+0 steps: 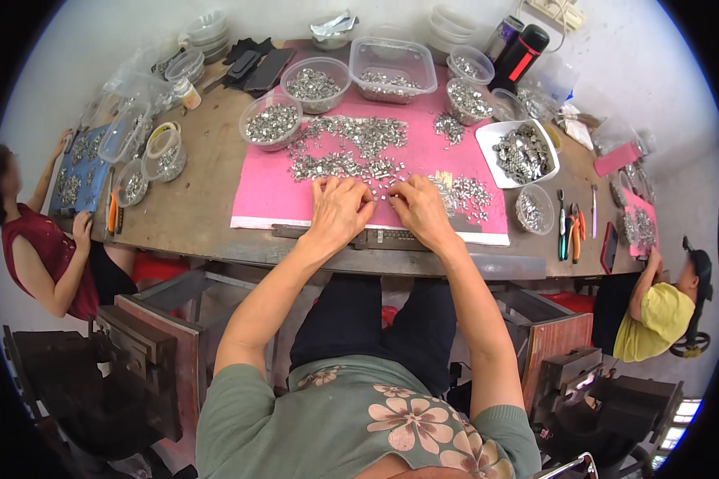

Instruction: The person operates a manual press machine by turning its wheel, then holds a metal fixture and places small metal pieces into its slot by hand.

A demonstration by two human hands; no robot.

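My left hand (pixel 339 209) rests at the near edge of a heap of small shiny metal pieces (pixel 363 136), its fingers bent down and drawn together. Opposite it, my right hand (pixel 423 209) has thumb and forefinger close together beside a few loose pieces. Whatever lies in either set of fingertips is too small to make out. Both hands are over a pink mat (pixel 256 188). Just below them, along the mat's near edge, runs a dark metal bar (pixel 383 238) with small slots or marks, partly covered by my wrists.
Clear tubs (pixel 272 124) of metal pieces stand behind the heap. A white tray (pixel 523 152) of metal parts, pliers (pixel 575 231) and a phone (pixel 609 247) lie rightward. A dark flask (pixel 523 56) stands at the back. Co-workers sit left (pixel 48 255) and right (pixel 655 319).
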